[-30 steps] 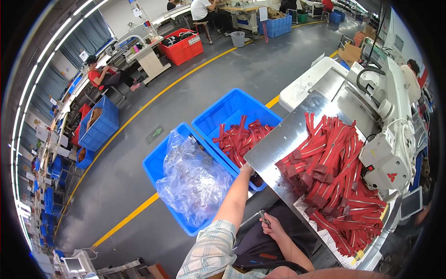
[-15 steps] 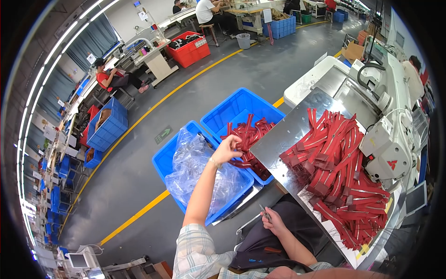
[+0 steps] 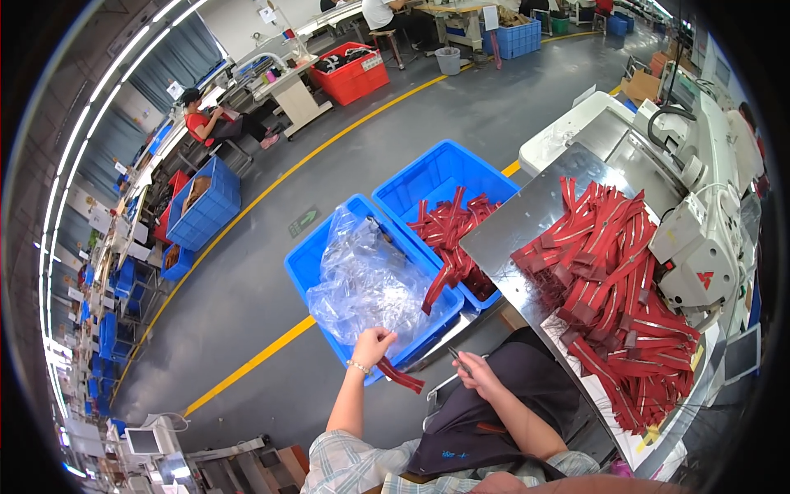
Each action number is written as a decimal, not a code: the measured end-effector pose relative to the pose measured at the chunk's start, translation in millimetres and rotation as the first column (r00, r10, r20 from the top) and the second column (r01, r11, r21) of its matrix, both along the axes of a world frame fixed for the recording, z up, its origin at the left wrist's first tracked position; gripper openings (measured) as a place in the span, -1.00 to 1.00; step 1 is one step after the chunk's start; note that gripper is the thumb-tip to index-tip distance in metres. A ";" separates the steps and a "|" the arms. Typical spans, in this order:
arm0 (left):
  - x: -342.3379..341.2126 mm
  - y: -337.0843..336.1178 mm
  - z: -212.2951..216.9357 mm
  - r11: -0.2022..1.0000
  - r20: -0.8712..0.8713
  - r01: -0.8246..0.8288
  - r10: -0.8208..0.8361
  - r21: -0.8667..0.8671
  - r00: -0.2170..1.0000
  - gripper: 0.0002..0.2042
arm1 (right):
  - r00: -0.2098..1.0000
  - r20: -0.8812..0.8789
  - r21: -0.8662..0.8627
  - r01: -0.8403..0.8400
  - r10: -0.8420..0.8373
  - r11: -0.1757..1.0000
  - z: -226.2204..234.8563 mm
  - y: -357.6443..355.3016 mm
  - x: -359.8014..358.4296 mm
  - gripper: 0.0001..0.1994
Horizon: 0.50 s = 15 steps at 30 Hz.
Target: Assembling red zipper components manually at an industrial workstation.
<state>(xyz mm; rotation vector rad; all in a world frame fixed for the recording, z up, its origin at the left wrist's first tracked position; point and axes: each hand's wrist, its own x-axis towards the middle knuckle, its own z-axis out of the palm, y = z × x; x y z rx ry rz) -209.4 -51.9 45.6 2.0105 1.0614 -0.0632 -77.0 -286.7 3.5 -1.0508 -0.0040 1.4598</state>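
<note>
My left hand [image 3: 372, 347] pinches one end of a dark red zipper [image 3: 401, 377], whose strip hangs off toward the right at the near edge of the left blue bin [image 3: 297, 262]. In that bin lie clear plastic bags [image 3: 362, 263]. Thread snips [image 3: 455, 356], small and metallic, stick out of my closed right hand [image 3: 480, 379] above my dark apron. More red zippers [image 3: 461, 230] lie in the right blue bin [image 3: 411, 175], one draped over the wall between the two bins. A large heap of red zippers [image 3: 613, 288] covers the metal table at my right.
The metal tabletop [image 3: 494, 239] juts over the right bin's edge. Beyond its heap stands a white sewing machine [image 3: 695, 255]. Across the yellow-lined aisle are a red bin [image 3: 352, 78], another blue bin [image 3: 206, 206] and a seated person [image 3: 210, 123].
My left hand has come back from the right bin toward me, drawing out a red zipper. My right hand stays near my lap with the snips. The whole view has shifted slightly.
</note>
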 end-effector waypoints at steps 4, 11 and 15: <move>-13.5 -21.3 -38.3 0.893 0.337 0.014 0.155 -0.450 0.929 -0.73 | 0.995 0.069 0.001 -0.068 0.068 0.998 -6.6 28.7 1.0 -0.68; -25.3 -33.3 -73.0 0.861 0.415 -0.076 0.317 -0.503 0.853 -0.74 | 0.990 0.079 -0.043 -0.115 0.118 0.992 -23.4 76.7 -6.8 -0.70; -27.4 -36.2 -77.5 0.920 0.401 -0.073 0.238 -0.385 0.885 -0.76 | 0.991 0.070 -0.044 -0.110 0.112 0.993 -29.1 89.5 -14.9 -0.70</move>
